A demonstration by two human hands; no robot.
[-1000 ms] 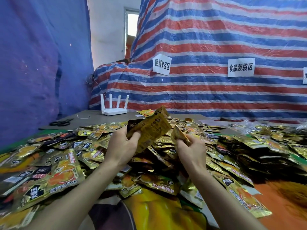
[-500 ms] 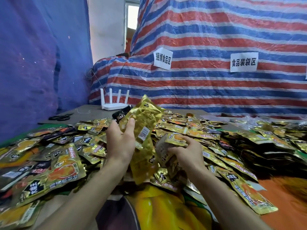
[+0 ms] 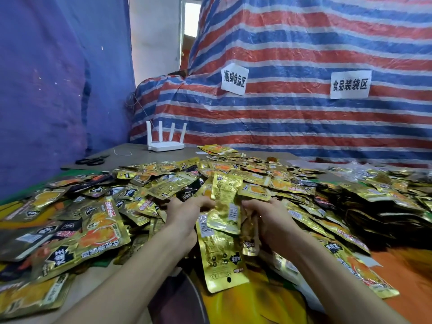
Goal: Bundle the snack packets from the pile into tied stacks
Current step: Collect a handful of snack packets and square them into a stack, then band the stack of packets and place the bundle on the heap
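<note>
A wide pile of gold and black snack packets [image 3: 149,190] covers the table in front of me. My left hand [image 3: 187,213] and my right hand [image 3: 266,218] meet low over the near edge of the pile. Between them they hold a small upright stack of gold packets [image 3: 225,202], back sides facing me. The left hand grips the stack's left edge and the right hand grips its right edge. One longer gold packet [image 3: 221,256] hangs down below the stack toward me. My fingertips are hidden behind the packets.
A white router [image 3: 164,145] stands at the back of the table, with black scissors [image 3: 92,160] and a bit of string [image 3: 121,152] to its left. A striped tarp [image 3: 304,113] with two paper signs rises behind. Dark packet bundles [image 3: 385,213] lie at right.
Both hands have come down and together. The left hand lowered its packets from chest height, and the right hand brought its packets against them, forming one stack held low over the pile.
</note>
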